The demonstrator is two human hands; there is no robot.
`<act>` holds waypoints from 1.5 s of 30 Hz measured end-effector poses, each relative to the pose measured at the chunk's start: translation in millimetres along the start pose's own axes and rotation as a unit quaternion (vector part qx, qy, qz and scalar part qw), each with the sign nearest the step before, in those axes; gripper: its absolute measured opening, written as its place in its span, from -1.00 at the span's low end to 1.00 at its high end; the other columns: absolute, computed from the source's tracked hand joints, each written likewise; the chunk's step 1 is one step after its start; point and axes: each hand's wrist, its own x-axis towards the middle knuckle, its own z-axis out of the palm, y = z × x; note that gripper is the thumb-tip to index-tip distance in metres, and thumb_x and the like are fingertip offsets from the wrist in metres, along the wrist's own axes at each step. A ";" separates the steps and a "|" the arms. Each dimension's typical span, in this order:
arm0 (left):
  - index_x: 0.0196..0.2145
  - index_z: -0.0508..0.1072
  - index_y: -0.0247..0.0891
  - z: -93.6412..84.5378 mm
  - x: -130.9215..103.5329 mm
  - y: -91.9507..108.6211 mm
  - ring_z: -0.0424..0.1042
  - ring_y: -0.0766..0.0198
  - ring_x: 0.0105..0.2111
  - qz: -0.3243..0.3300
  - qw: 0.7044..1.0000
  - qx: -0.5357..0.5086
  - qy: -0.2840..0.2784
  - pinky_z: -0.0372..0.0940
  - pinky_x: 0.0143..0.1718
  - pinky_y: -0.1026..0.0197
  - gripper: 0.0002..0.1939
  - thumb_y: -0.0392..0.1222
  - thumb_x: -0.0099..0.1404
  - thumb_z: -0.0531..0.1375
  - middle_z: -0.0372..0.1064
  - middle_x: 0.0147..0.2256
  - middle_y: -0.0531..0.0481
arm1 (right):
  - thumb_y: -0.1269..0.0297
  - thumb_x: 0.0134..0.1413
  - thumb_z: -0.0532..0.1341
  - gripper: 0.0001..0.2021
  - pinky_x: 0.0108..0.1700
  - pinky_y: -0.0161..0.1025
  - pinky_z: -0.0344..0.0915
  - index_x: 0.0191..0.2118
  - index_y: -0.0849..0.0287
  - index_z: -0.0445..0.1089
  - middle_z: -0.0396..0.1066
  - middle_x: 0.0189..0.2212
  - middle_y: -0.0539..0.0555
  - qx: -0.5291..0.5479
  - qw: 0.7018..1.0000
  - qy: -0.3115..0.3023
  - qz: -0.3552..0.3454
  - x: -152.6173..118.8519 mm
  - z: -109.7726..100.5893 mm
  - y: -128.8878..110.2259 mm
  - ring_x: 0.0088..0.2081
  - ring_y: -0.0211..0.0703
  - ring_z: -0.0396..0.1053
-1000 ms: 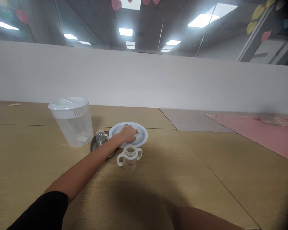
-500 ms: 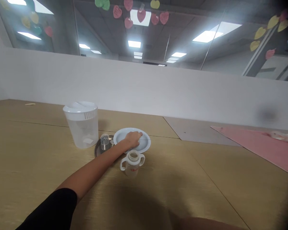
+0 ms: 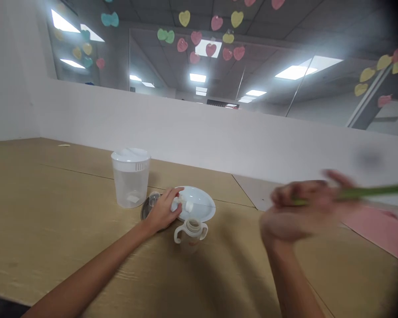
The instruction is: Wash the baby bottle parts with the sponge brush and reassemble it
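Note:
My left hand [image 3: 164, 210] is at the near left rim of the white oval plate [image 3: 199, 216], thumb and fingers closed round a small white plastic part [image 3: 187, 206]. Its kind is partly hidden by the fingers. Just in front of the plate stands a clear baby bottle [image 3: 189, 243] with two white handles, its top uncovered. My right hand [image 3: 301, 210], smeared by motion, is raised at the right, gripping a long green stick-like thing [image 3: 374, 191] that runs out of view. A clear cap [image 3: 154, 198] sits on a round metal tray [image 3: 145, 212], partly behind my left hand.
A translucent lidded bucket [image 3: 131, 181] stands behind the tray, to the left. The tan table [image 3: 69, 221] reaches back to a white wall [image 3: 185, 137] under a window. A pink sheet [image 3: 381, 229] lies at the right, behind my right arm.
My left hand has drawn back leftward from the middle of the plate, with the white part now showing at its fingers. My right hand has come up into view with the green thing.

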 end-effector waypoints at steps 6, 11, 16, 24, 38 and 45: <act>0.07 0.14 -0.27 6.5 -28.7 -33.3 0.32 0.18 -0.18 -0.037 0.991 0.007 0.127 0.27 -0.12 0.11 -0.61 -0.18 0.29 0.03 0.27 -0.19 -0.12 | 0.05 0.20 -0.03 -0.59 -0.44 -0.32 0.17 -0.41 0.20 0.42 0.30 -0.55 0.00 -0.197 0.936 -0.268 0.114 -77.2 5.5 49.6 -0.47 -0.24 0.29; 0.01 0.18 -0.24 12.3 -33.2 -30.4 0.33 0.20 -0.15 0.019 0.990 0.012 0.141 0.28 -0.11 0.12 -0.69 -0.20 0.31 0.03 0.29 -0.16 -0.11 | 0.05 0.19 0.02 -0.61 -0.47 -0.37 0.14 -0.44 0.18 0.45 0.39 -0.53 0.01 -0.271 0.903 -0.329 0.058 -99.8 -10.3 68.4 -0.49 -0.29 0.33; -0.02 0.20 -0.23 8.5 -39.6 -23.3 0.33 0.21 -0.11 0.079 0.983 0.022 0.163 0.28 -0.08 0.12 -0.72 -0.28 0.30 0.07 0.30 -0.15 -0.10 | 0.10 0.19 0.08 -0.67 -0.49 -0.38 0.04 -0.46 0.17 0.43 0.36 -0.57 -0.01 -0.349 0.873 -0.321 -0.113 -108.8 -8.4 71.3 -0.54 -0.35 0.25; 0.00 0.17 -0.24 7.8 -40.8 -27.9 0.31 0.20 -0.12 0.082 0.976 0.011 0.201 0.31 -0.12 0.11 -0.66 -0.30 0.27 0.09 0.28 -0.17 -0.11 | 0.14 0.23 0.03 -0.69 -0.46 -0.36 0.03 -0.43 0.17 0.36 0.36 -0.55 -0.01 -0.371 0.865 -0.305 -0.147 -119.8 -8.1 63.4 -0.51 -0.34 0.24; -0.07 0.23 -0.25 5.0 -41.4 -25.9 0.40 0.23 -0.17 0.066 0.975 0.004 0.214 0.33 -0.15 0.16 -0.69 -0.26 0.23 0.16 0.37 -0.20 -0.07 | 0.22 0.23 0.05 -0.74 -0.46 -0.36 0.01 -0.42 0.18 0.35 0.32 -0.56 0.00 -0.377 0.847 -0.318 -0.201 -120.2 -4.2 56.1 -0.51 -0.33 0.20; -0.09 0.25 -0.23 1.1 -41.0 -26.1 0.42 0.24 -0.24 0.059 0.975 0.017 0.212 0.34 -0.20 0.15 -0.70 -0.20 0.22 0.18 0.40 -0.24 -0.06 | 0.21 0.22 0.06 -0.75 -0.44 -0.35 0.04 -0.41 0.15 0.37 0.36 -0.52 0.01 -0.387 0.836 -0.336 -0.197 -118.2 -6.5 56.6 -0.47 -0.32 0.26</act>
